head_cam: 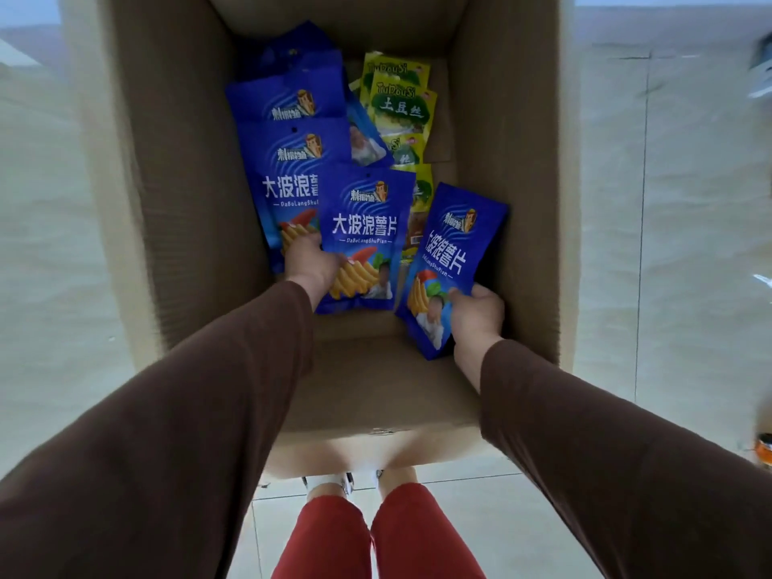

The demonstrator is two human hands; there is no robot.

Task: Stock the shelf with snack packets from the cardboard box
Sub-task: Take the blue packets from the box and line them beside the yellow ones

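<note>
I look straight down into a tall open cardboard box (184, 169). Both my arms reach inside it. My left hand (311, 261) grips the lower left edge of a blue snack packet (367, 227) in the middle of the box. My right hand (476, 315) holds the lower right corner of a second blue snack packet (453, 252), tilted against the right wall. Several more blue packets (288, 160) lie stacked along the left side. Several yellow-green packets (401, 106) lie at the back right. No shelf is in view.
The box stands on a pale tiled floor (459, 495) just in front of my feet and red trouser legs (376, 537). Blurred items show at the right edge of the frame (762, 73). The box's near wall (376, 394) lies between me and the packets.
</note>
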